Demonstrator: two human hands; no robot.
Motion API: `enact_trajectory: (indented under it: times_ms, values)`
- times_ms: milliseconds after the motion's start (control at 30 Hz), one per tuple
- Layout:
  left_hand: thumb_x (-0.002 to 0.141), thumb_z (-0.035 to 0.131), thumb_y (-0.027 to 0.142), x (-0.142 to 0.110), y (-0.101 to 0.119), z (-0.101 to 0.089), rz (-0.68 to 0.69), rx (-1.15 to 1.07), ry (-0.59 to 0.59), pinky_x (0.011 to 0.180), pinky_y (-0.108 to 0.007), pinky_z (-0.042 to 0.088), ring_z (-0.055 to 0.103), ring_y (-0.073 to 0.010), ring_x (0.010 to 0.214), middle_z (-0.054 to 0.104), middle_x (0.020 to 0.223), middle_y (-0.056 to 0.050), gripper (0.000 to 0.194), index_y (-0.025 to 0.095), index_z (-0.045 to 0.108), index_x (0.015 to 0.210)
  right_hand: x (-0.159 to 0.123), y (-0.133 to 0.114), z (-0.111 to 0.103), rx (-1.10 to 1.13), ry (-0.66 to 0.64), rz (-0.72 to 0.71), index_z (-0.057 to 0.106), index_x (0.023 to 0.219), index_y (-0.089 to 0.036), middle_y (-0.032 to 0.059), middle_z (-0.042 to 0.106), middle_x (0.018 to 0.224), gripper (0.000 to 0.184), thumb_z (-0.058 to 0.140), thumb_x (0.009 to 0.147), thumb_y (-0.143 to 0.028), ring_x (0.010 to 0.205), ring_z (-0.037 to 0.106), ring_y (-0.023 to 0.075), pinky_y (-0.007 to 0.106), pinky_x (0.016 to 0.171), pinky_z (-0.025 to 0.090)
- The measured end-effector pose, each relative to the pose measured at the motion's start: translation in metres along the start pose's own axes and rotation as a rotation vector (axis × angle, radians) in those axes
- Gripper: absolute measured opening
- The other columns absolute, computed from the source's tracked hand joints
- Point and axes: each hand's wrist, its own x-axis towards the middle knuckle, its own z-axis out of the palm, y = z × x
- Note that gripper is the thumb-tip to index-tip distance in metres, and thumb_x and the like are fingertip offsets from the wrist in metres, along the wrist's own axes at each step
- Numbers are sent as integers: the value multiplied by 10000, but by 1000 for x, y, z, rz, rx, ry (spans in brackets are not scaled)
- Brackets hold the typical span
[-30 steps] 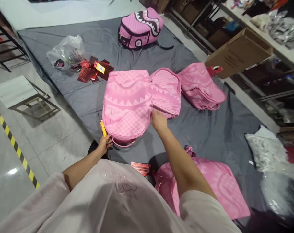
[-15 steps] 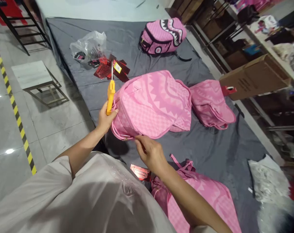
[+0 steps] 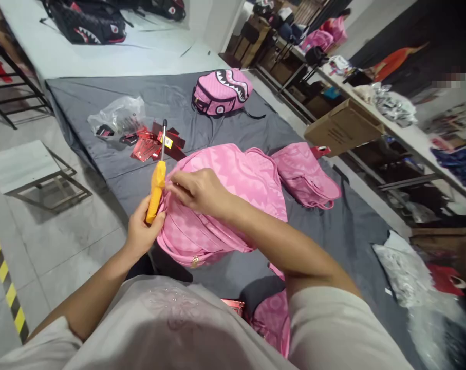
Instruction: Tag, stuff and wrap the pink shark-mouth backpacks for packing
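My left hand [image 3: 142, 232] is closed round the yellow handle of a screwdriver [image 3: 156, 186], its metal shaft pointing up and away, and it also presses against the near edge of a pink backpack [image 3: 233, 205]. That backpack is lifted and tilted toward me above the grey sheet [image 3: 202, 128]. My right hand [image 3: 196, 190] reaches across and pinches the top edge of the pink backpack, close to the screwdriver handle. What lies between its fingertips is too small to make out.
A second flat pink bag [image 3: 305, 174] lies to the right, another pink bag [image 3: 271, 318] by my lap, a pink shark-mouth backpack [image 3: 221, 91] further off. Red tags [image 3: 151, 144], a plastic bag [image 3: 119, 115], a cardboard box [image 3: 342, 128] and a small metal table [image 3: 32, 172] surround the sheet.
The pink backpack has been lifted and drawn toward me. My right hand moved from its lower edge up to its top edge beside the screwdriver. The view tilted up.
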Motion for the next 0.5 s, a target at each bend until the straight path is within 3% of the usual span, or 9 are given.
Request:
enact_trajectory:
  times_ms: [100,200,267,333,433,500]
  values:
    - [830,674,339,14,-6,-12,-45,-16,-1,902,-296,530,658,-189,986,689,1127,-71,476,154,599,1261,21,8,9,80,62,38,558,879,-159,-14,548,661,352,323,1058,-349,574,473,103,251,560,235]
    - [829,674,352,22,-14,-19,-96,-35,4,922,-310,536,662,-201,1015,690,1136,-69,462,172,601,1249,21,2,16,90,18,-146,556,820,-189,-25,505,604,348,301,1044,-267,539,412,110,273,553,211]
    - [822,683,353,21,-19,-21,-102,-19,22,971,-338,525,659,-218,1055,684,1170,-74,473,189,600,1258,23,11,23,114,14,-166,551,787,-204,-28,492,593,356,306,1037,-267,535,394,113,279,556,213]
    - [804,701,354,19,-23,-21,-91,12,25,1040,-382,493,644,-246,1115,670,1221,-86,507,201,601,1277,33,40,35,157,96,58,555,789,-198,-25,516,629,337,353,1033,-315,565,425,109,261,576,243]
    - [776,725,364,16,-28,-22,-96,70,1,1098,-435,451,628,-282,1151,666,1236,-96,512,214,633,1257,60,109,58,188,256,611,579,826,-164,-2,585,741,243,452,994,-287,672,501,123,243,635,290]
    - [764,729,376,20,-32,-26,-133,97,9,1073,-439,473,647,-279,1094,683,1180,-89,483,216,656,1213,77,153,73,179,275,913,602,838,-146,15,607,774,202,481,970,-240,720,518,138,243,660,305]
